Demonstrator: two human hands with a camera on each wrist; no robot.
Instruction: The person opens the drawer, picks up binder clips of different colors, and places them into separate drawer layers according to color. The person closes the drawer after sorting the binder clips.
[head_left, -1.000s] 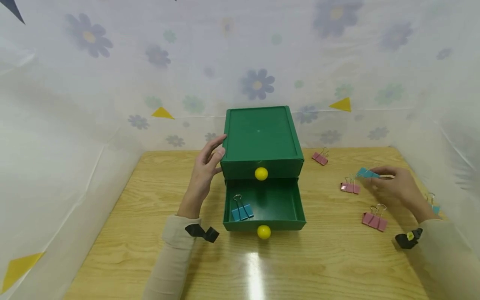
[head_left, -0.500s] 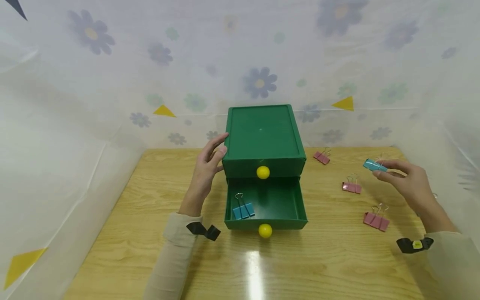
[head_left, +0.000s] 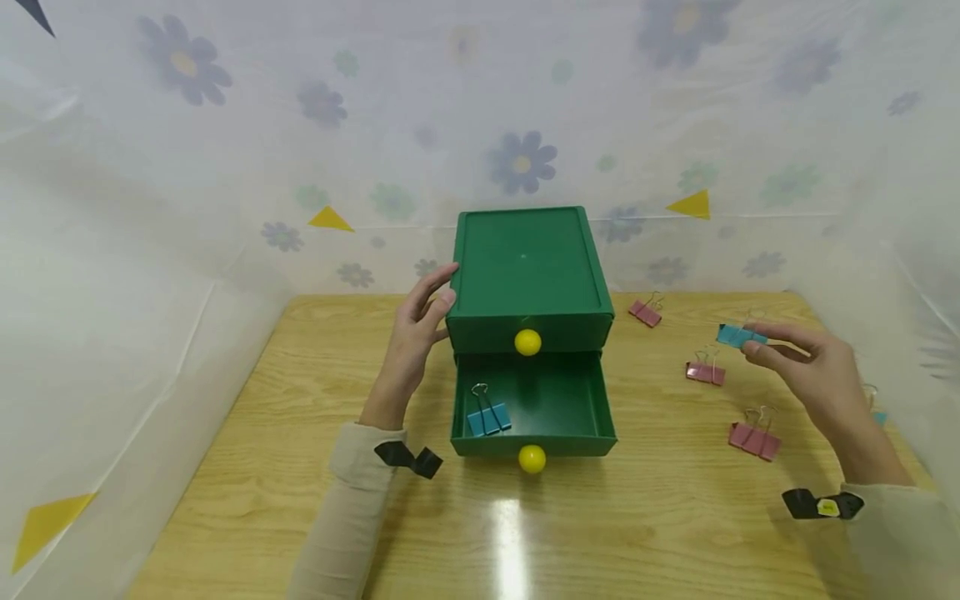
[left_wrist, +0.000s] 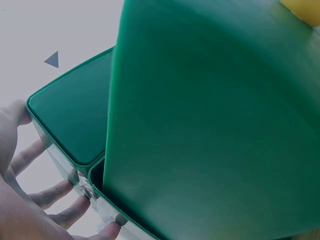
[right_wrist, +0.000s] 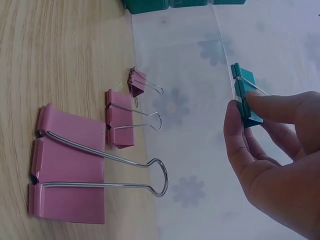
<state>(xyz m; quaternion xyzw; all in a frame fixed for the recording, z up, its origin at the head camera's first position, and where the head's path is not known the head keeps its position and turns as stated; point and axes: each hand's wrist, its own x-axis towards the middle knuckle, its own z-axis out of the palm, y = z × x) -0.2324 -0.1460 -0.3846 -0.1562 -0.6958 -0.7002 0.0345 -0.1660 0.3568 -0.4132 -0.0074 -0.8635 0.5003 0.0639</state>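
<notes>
1. The right hand (head_left: 813,375) pinches a blue binder clip (head_left: 738,336) between thumb and fingertips, above the wooden table (head_left: 660,517), right of the green drawer box (head_left: 527,271).
2. The left hand (head_left: 416,333), fingers straight, rests on the box's left side.
3. Only the right wrist view shows the held clip's wire handles (right_wrist: 257,87).
4. Count: three pink clips (head_left: 753,437); another blue clip (head_left: 487,417) in the open lower drawer (head_left: 558,400); two yellow knobs (head_left: 528,342).

1. No words, brand names, numbers or signs can be read in any view.
2. The green drawer box (head_left: 528,275), the binder clips and the flower-printed sheet (head_left: 517,162) behind carry no legible lettering.
</notes>
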